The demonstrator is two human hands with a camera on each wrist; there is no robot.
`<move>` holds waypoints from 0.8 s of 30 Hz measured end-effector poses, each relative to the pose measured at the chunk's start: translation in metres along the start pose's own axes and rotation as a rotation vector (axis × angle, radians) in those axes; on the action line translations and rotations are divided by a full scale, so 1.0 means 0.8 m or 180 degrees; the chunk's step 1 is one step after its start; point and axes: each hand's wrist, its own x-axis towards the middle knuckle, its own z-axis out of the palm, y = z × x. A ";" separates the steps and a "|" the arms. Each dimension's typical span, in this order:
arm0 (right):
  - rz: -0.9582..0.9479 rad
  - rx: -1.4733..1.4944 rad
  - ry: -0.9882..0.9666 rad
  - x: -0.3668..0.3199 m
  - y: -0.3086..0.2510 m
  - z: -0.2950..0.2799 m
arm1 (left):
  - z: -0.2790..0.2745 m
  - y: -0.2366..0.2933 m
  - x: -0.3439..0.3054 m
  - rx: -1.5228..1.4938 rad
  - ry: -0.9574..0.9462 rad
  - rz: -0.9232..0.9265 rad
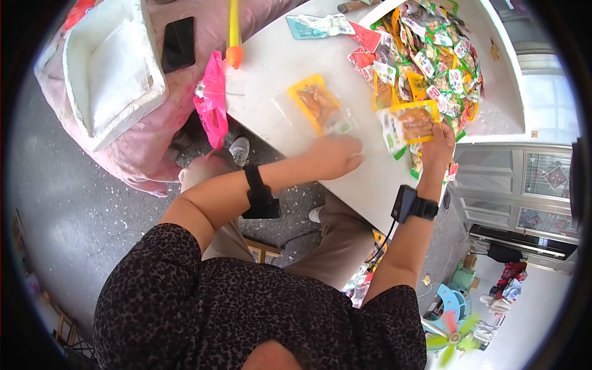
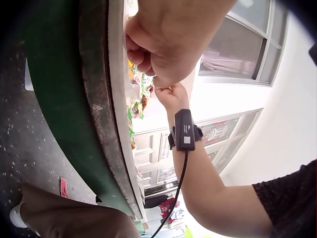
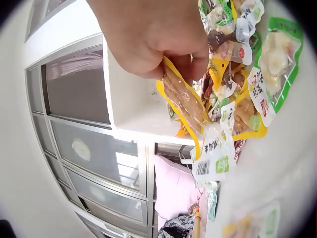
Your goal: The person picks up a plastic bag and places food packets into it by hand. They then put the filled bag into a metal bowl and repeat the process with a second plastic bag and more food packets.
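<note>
My right hand pinches the edge of a yellow-bordered snack packet with brown meat pieces behind its clear window. In the right wrist view that packet hangs tilted from the fingers, over a pile of packets. My left hand is over the white table's near edge, its fingers loosely curled in the left wrist view with nothing seen in them. Just beyond it on the table lies another yellow-bordered packet, blurred.
A white foam box holds many mixed packets that spill onto the white table. A teal packet lies at the back. To the left are a pink bag, a yellow stick, a phone and a foam tray.
</note>
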 end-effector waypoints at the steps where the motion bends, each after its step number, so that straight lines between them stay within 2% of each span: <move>1: 0.0040 -0.0109 -0.0121 -0.015 -0.012 0.000 | -0.005 0.002 0.003 -0.0205 0.0122 -0.0073; 5: 0.0402 -0.0586 -0.0536 -0.068 -0.025 0.003 | -0.005 0.005 0.014 -0.1137 0.0849 -0.0556; 8: 0.0504 -0.0808 -0.0950 -0.090 -0.020 0.010 | -0.002 0.002 0.016 -0.1943 -0.0027 -0.0935; 11: 0.0644 -0.0819 -0.1340 -0.110 -0.014 0.025 | 0.022 -0.008 0.017 -0.3385 -0.0851 -0.0843; 14: 0.0849 -0.0655 -0.1570 -0.125 -0.004 0.030 | 0.003 0.016 0.017 -0.3721 -0.1381 -0.1106; 17: 0.1069 0.0122 -0.1072 -0.141 0.016 0.024 | 0.010 0.016 0.012 -0.3788 -0.1291 -0.1117; 20: 0.1342 0.0988 -0.0640 -0.174 0.009 0.023 | 0.016 0.022 0.006 -0.3575 -0.0636 -0.1343; 23: 0.1286 0.1650 -0.1031 -0.221 0.011 0.015 | 0.014 0.029 0.005 -0.3739 0.0073 -0.1716; 24: 0.1256 0.1756 -0.1022 -0.233 0.012 0.017 | 0.013 0.035 0.005 -0.4023 0.0137 -0.1697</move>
